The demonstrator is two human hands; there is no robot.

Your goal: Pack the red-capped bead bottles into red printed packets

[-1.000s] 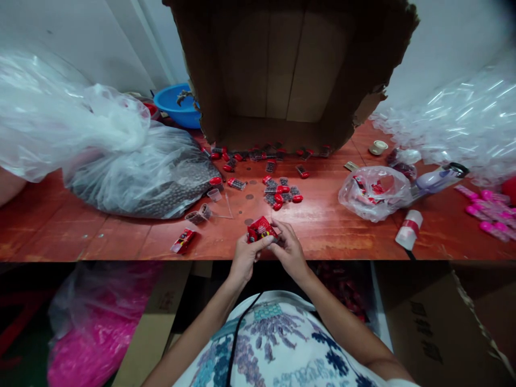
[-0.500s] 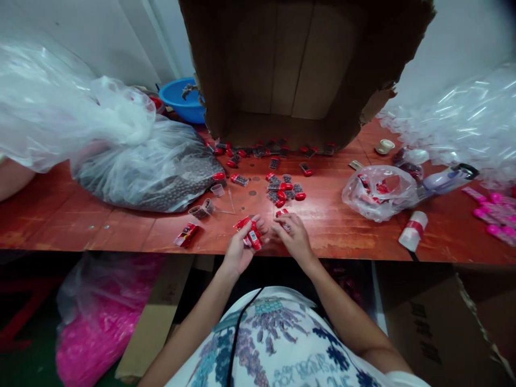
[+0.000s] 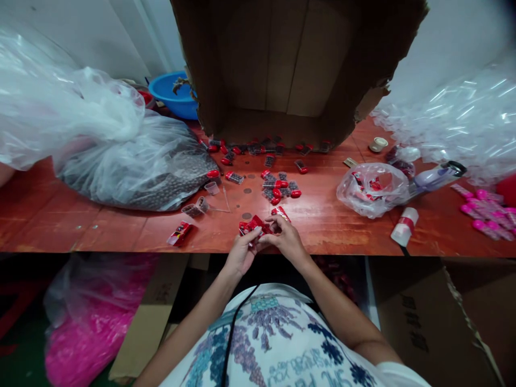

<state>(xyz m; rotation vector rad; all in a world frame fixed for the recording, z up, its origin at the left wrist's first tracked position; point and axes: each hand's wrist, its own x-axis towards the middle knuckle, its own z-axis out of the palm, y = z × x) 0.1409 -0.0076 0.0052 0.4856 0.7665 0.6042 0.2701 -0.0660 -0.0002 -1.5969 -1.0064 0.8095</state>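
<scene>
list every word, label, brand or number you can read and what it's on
No word or number can be read for certain.
Shirt: pale blue letters, too blurred.
Lower right cardboard box: column of dark characters, too blurred.
Lower left cardboard: faint marks, unreadable.
Red packets: print too small.

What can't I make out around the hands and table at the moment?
All in the head view:
- Small red printed packets in the left hand: count hidden by fingers and overlap; lettering too small.
- Right hand: whether its fingertips pinch a packet, too small and blurred.
- Round blue plastic bowl: right side hidden behind the large brown cardboard box.
- That box's top: cut off by the upper edge.
</scene>
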